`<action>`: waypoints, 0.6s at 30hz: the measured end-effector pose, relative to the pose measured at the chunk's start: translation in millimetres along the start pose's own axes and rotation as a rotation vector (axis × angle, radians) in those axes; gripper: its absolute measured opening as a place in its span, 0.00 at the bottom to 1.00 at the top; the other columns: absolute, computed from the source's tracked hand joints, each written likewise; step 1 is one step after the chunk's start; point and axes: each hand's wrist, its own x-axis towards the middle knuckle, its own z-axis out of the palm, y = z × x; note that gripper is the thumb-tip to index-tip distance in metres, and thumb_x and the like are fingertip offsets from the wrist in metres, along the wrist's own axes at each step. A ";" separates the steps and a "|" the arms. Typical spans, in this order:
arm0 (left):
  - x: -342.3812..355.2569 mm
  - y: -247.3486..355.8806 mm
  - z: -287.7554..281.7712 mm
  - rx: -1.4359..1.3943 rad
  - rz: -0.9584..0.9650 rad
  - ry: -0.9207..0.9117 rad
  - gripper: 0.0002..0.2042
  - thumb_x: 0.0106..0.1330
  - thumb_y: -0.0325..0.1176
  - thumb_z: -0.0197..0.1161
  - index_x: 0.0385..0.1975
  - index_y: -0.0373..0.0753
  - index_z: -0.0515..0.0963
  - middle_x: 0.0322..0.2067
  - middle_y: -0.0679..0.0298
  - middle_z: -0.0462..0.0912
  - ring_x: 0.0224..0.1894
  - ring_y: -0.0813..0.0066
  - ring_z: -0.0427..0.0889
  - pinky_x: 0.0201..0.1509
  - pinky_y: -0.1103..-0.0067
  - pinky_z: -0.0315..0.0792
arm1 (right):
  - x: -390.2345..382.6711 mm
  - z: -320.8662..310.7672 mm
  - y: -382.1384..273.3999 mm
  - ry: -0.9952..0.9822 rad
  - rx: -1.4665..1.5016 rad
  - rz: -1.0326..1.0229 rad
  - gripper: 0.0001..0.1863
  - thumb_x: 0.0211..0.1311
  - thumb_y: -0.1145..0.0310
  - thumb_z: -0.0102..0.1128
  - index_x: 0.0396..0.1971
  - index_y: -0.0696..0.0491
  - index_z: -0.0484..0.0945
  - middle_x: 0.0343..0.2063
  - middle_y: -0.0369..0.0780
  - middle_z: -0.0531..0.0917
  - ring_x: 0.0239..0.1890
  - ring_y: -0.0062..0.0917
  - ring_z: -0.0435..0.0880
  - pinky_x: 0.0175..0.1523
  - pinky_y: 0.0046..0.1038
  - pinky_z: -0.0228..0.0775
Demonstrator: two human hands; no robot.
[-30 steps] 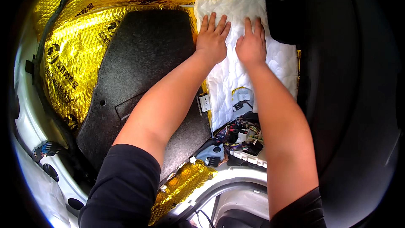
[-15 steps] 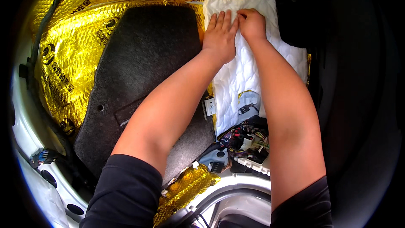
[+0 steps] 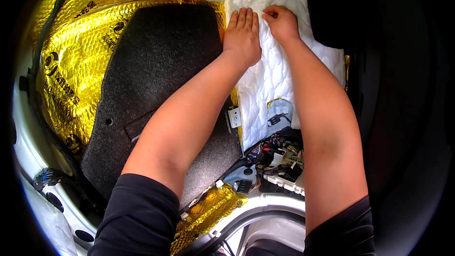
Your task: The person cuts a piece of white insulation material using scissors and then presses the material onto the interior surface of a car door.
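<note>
A white quilted pad (image 3: 265,80) lies over gold foil, with a cutout near its lower end where grey-blue metal shows. My left hand (image 3: 243,38) rests flat on the pad's upper left part, fingers stretched out and side by side. To its right, my right hand (image 3: 283,22) is on the pad near the top edge. Its fingers are curled in, thumb and forefinger together in a pinch; whatever is between them, if anything, is too small to make out. A dark, textured board (image 3: 156,61) adjoins the pad on the left, partly covered by my left forearm.
Embossed gold foil (image 3: 71,80) lines the left and far side. Below the pad is a bundle of wires and connectors (image 3: 284,156). A small metal bracket (image 3: 234,117) sits at the pad's left edge. A black cable (image 3: 45,42) runs down the left by white painted metal (image 3: 28,132).
My left hand has shifted slightly left, its fingers now closer together, and the gap between my hands has widened. My right hand stays pinched near the pad's top.
</note>
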 end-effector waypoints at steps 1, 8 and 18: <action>0.1 -1.2 1.9 0.003 0.005 0.011 0.41 0.65 0.43 0.62 0.76 0.29 0.58 0.78 0.47 0.59 0.82 0.55 0.53 0.85 0.62 0.39 | 0.3 1.1 -0.8 0.007 -0.009 -0.005 0.08 0.58 0.69 0.74 0.37 0.53 0.89 0.39 0.42 0.89 0.41 0.34 0.88 0.50 0.33 0.80; 0.4 1.5 -6.5 -0.009 0.010 -0.035 0.42 0.65 0.44 0.64 0.76 0.30 0.59 0.77 0.48 0.60 0.81 0.57 0.54 0.85 0.63 0.40 | 4.9 -0.5 9.2 -0.012 -0.005 -0.007 0.07 0.57 0.68 0.74 0.35 0.52 0.90 0.35 0.40 0.90 0.38 0.33 0.89 0.50 0.32 0.81; 1.4 -5.5 -2.6 -0.061 0.032 0.025 0.43 0.59 0.44 0.71 0.75 0.33 0.64 0.76 0.50 0.64 0.80 0.57 0.60 0.84 0.62 0.46 | 17.4 3.4 -8.0 -0.020 -0.236 0.039 0.07 0.56 0.64 0.71 0.31 0.49 0.91 0.33 0.42 0.91 0.38 0.38 0.90 0.49 0.35 0.83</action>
